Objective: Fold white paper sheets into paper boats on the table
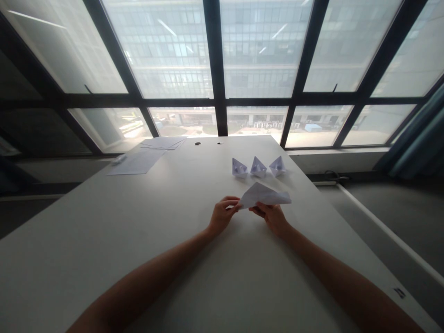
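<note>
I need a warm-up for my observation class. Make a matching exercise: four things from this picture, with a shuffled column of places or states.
Things:
1. folded paper
2. three paper shapes
3. flat sheets
4. curtain

Places or states:
A. toward the table's far left
B. blue, at the picture's right edge
C. held by the left hand and right hand
D. in a row beyond the hands

Pairs: 1-C, 2-D, 3-A, 4-B

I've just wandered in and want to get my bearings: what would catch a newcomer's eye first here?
Probably the tall, dark-framed windows, bright across the upper part of the view. Below them, toward the right side of the white table, three folded paper shapes sit in a row. Just nearer, the left hand and right hand hold a folded sheet.
</note>
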The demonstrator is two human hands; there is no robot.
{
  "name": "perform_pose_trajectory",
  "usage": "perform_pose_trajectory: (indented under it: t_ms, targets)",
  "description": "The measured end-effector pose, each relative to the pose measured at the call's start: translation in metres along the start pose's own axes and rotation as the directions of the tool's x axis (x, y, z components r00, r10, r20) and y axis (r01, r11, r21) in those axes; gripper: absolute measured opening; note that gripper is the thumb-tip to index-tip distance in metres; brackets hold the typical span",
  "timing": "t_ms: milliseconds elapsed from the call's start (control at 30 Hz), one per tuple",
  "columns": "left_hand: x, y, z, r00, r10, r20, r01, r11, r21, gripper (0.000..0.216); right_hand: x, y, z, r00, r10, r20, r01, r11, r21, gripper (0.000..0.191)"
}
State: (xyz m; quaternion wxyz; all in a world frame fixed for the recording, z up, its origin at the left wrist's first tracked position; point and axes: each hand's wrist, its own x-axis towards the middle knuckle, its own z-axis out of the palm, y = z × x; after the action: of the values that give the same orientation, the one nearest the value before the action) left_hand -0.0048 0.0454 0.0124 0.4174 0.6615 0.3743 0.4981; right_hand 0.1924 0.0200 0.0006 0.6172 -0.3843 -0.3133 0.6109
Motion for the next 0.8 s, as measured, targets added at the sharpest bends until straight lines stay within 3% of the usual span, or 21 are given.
perform_pose_trajectory:
  t_ms: [133,367,667,800]
  targets:
    - [-0.001,0.001,0.000,0.995,-0.082,0.049,0.079,0.995,0.059,0.033,-0.002,0.004,-0.002,0.997,-0.006,0.077,0.015,0.994,-0.106,0.041]
    - [0.001,0.002,-0.001,0.966,-0.209,0.152,0.217,0.975,-0.040,0.043,0.000,0.009,-0.004,0.993,-0.062,0.103,0.085,0.967,-0.241,0.040]
    - [0.014,-0.007,-0.023,0.976,-0.218,0.020,0.219,0.975,-0.042,0.044,0.000,-0.017,-0.013,0.999,-0.031,0.030,0.031,0.999,0.017,0.049]
    - [0.016,-0.012,-0.027,0.973,-0.228,0.019,0.229,0.972,-0.051,0.044,0.007,-0.023,-0.022,1.000,0.000,-0.012,0.000,1.000,0.011,0.043]
